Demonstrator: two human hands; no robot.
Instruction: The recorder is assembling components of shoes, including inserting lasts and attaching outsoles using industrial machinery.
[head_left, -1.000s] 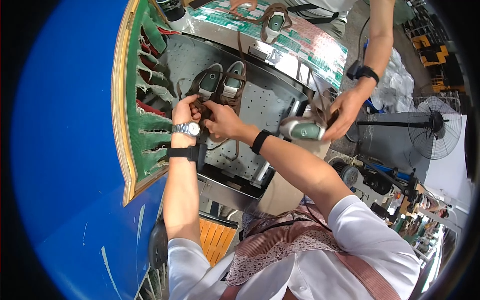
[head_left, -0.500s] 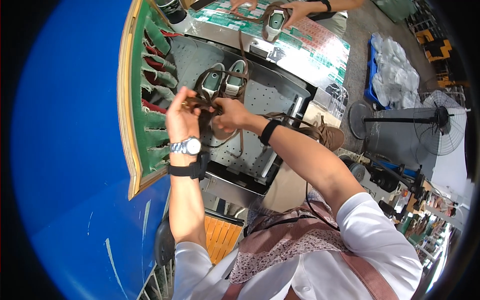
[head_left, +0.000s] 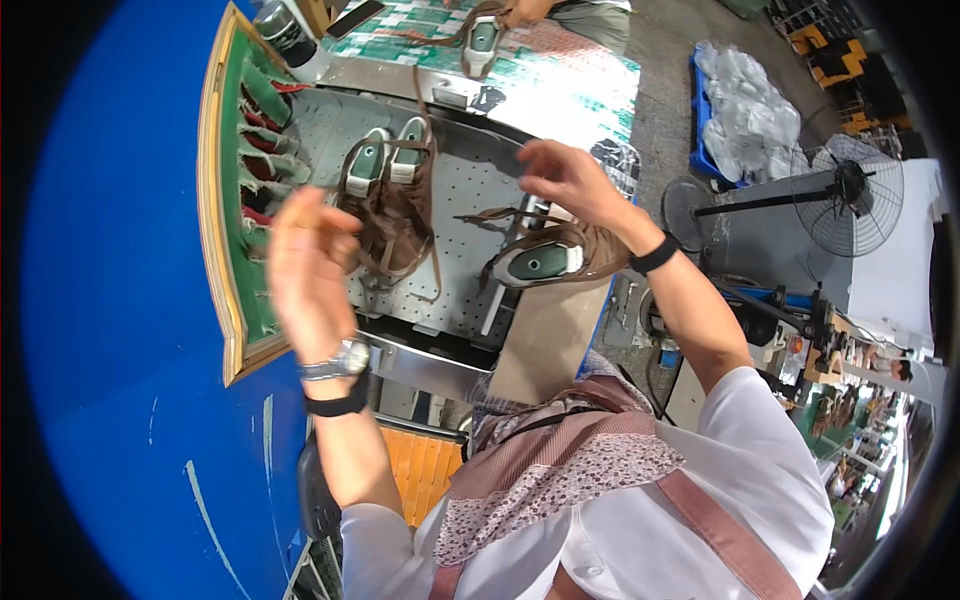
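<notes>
A pair of brown lace-up shoes (head_left: 400, 235) with green and white ends lies on a perforated grey metal surface (head_left: 465, 215), laces loose about them. My left hand (head_left: 310, 265), blurred by motion, is raised at their left side with thumb and fingers apart, holding nothing that I can see. Another brown shoe (head_left: 590, 250), its green and white end turned left, rests at the right on a beige board (head_left: 550, 335). Just above that shoe and its loose lace, my right hand (head_left: 575, 185) has its fingers extended leftward, with nothing visible in them.
Green and red fabric flaps (head_left: 270, 165) hang in a wooden-edged opening of the blue wall (head_left: 130, 300). At the far table (head_left: 590, 80), another person's hand (head_left: 525, 10) is beside a similar shoe (head_left: 482, 45). A standing fan (head_left: 850, 190) and a blue crate (head_left: 705, 150) of clear bags stand right.
My hands have let go of the laces at the pair and moved apart, the left one outward, the right one over to the shoe on the board. The view has shifted right.
</notes>
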